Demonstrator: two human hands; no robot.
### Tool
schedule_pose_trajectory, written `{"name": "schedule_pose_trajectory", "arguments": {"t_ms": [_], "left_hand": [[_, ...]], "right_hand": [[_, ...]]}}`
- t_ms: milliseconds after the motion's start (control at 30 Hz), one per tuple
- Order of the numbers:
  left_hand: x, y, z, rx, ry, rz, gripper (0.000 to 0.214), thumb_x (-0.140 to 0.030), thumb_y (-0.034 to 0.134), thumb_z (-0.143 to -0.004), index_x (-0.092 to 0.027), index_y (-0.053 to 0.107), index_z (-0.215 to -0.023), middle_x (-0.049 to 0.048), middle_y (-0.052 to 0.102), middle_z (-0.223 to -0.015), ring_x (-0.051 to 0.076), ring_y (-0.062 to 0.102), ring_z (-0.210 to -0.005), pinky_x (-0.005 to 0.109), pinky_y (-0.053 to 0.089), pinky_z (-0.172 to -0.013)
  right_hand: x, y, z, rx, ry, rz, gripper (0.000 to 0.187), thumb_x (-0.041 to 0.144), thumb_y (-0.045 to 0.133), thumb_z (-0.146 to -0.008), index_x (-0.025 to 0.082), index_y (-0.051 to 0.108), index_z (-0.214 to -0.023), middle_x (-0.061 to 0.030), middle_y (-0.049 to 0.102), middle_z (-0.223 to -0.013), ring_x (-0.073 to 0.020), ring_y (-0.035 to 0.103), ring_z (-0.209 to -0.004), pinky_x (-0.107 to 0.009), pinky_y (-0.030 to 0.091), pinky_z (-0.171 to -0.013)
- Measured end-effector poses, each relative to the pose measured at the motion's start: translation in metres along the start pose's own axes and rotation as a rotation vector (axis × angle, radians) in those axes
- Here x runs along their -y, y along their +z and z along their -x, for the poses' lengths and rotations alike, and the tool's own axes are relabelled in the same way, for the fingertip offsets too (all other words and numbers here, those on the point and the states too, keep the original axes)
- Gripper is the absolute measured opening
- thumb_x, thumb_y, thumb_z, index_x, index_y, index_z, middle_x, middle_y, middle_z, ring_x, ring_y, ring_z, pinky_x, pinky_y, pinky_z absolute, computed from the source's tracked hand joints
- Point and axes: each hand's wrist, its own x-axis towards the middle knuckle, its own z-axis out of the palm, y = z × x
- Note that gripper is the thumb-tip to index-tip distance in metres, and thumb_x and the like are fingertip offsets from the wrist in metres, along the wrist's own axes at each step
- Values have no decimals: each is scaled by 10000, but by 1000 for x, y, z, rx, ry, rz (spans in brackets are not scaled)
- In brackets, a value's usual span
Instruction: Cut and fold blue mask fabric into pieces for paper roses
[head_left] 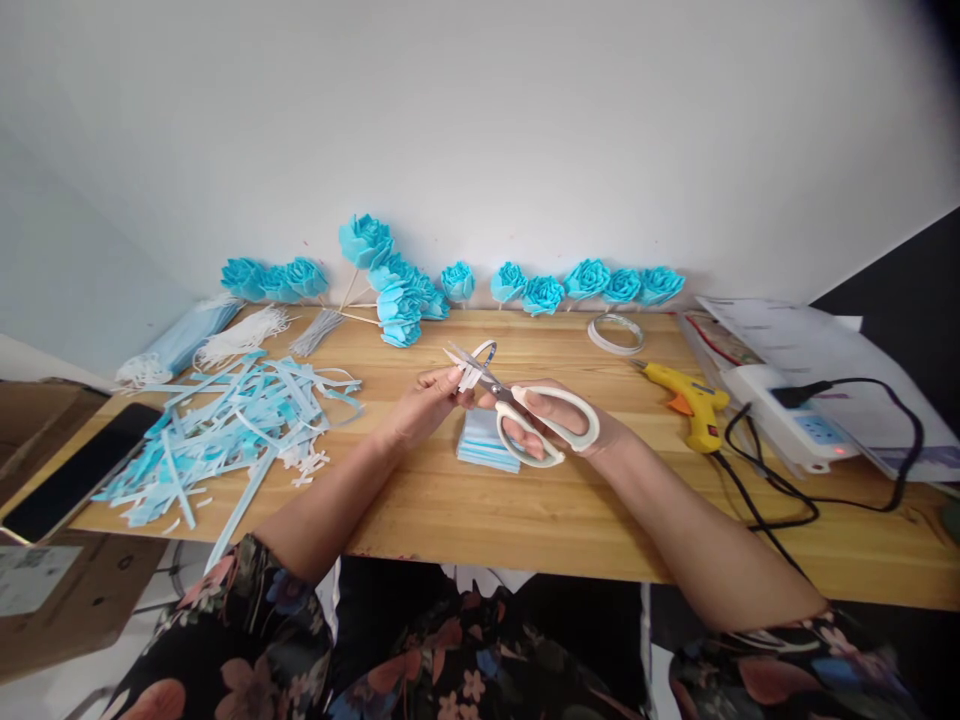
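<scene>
My left hand (429, 402) pinches a small bundle of white strips (470, 376), with a narrow loop rising behind it. Through the white handles of a pair of scissors (501, 390) go the fingers of my right hand (551, 405). The blades are parted and lie at the white strips; whether they touch them I cannot tell. Below the hands a stack of pleated blue-and-white mask fabric (487, 443) rests on the wooden table (450, 515).
Blue fabric flowers (401, 300) line the wall. Cut strips (225, 430), a phone (82, 470) and bundled wires (316, 332) lie left. At right are a tape roll (616, 335), a yellow glue gun (694, 400) and a power strip (795, 420) with black cords.
</scene>
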Motion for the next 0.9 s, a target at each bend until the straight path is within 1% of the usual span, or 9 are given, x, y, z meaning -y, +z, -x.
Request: {"name": "schedule_pose_trajectory", "arguments": {"t_ms": [167, 233, 300, 433, 533, 700, 900], "left_hand": [[-6, 0, -1, -9, 3, 19, 373, -488, 706, -801, -120, 665, -756, 44, 559, -718, 156, 523, -730, 296, 435, -755], [-7, 1, -1, -46, -12, 12, 369, -472, 737, -773, -111, 699, -840, 53, 594, -732, 160, 547, -728, 306, 455, -750], [-7, 2, -1, -95, -15, -5, 391, -477, 768, -752, -109, 716, -874, 60, 625, -732, 158, 563, -704, 303, 463, -708], [-8, 3, 0, -131, 3, -49, 415, -516, 812, -709, -119, 730, -803, 62, 661, -714, 144, 575, -655, 268, 434, -613], [-9, 3, 1, -143, 12, -63, 379, -486, 822, -714, -124, 740, -788, 51, 665, -682, 137, 573, -644, 265, 431, -627], [-10, 2, 2, -160, 26, -80, 350, -475, 808, -737, -135, 725, -720, 19, 616, -613, 122, 531, -614, 266, 404, -650], [-8, 1, 1, -176, 40, -113, 378, -499, 804, -734, -136, 706, -690, 4, 573, -588, 103, 473, -577, 254, 331, -606]], "right_hand": [[-2, -8, -3, -82, 42, -128, 587, 624, 680, -820, 125, 690, -1130, 18, 595, -634, -54, 462, -409, -172, 373, -340], [-1, -9, -3, -86, 50, -126, 573, 611, 679, -829, 128, 691, -1135, 23, 590, -625, -52, 463, -406, -168, 369, -338], [-1, -8, -2, -73, 46, -99, 558, 605, 674, -837, 129, 700, -1126, 20, 593, -628, -54, 482, -416, -163, 368, -344], [-2, -2, -2, -49, 44, -79, 560, 603, 688, -827, 134, 705, -1132, 13, 606, -666, -50, 490, -446, -160, 379, -363], [-4, 0, -2, -36, 51, -69, 558, 588, 669, -851, 125, 694, -1162, 20, 593, -649, -45, 466, -439, -160, 371, -366], [-3, 2, -1, -20, 51, -68, 494, 514, 649, -897, 117, 677, -1189, 21, 582, -648, -43, 439, -446, -163, 357, -379], [0, 5, 0, -1, 46, -63, 454, 481, 680, -883, 131, 677, -1172, 24, 574, -669, -33, 417, -443, -159, 327, -375]]}}
